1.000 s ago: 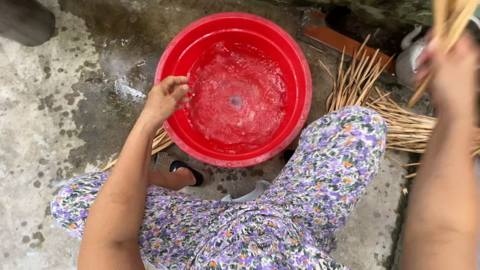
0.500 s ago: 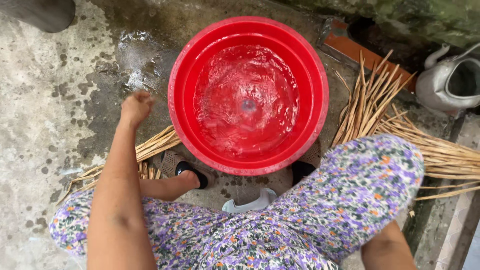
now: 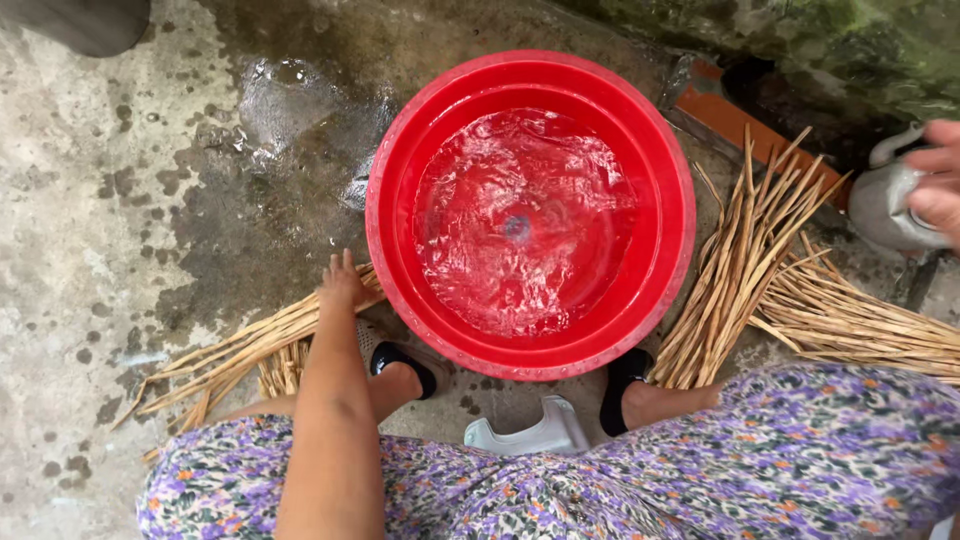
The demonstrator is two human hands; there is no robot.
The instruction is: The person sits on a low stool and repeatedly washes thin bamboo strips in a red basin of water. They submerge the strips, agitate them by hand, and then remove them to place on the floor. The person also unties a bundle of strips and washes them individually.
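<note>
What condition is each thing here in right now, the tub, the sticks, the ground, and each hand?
Red tub: upright, part-filled with rippling water.
Left sticks: dry-looking, lying loose on the ground.
Right sticks: fanned out beside the tub.
Ground: wet by the tub, with a puddle.
Left hand: open, resting on the left sticks.
Right hand: on a grey kettle; grip unclear.

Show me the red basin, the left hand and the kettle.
red basin (image 3: 385,180), head view, left rim.
left hand (image 3: 341,283), head view, back of hand.
kettle (image 3: 888,205), head view, grey body.
</note>
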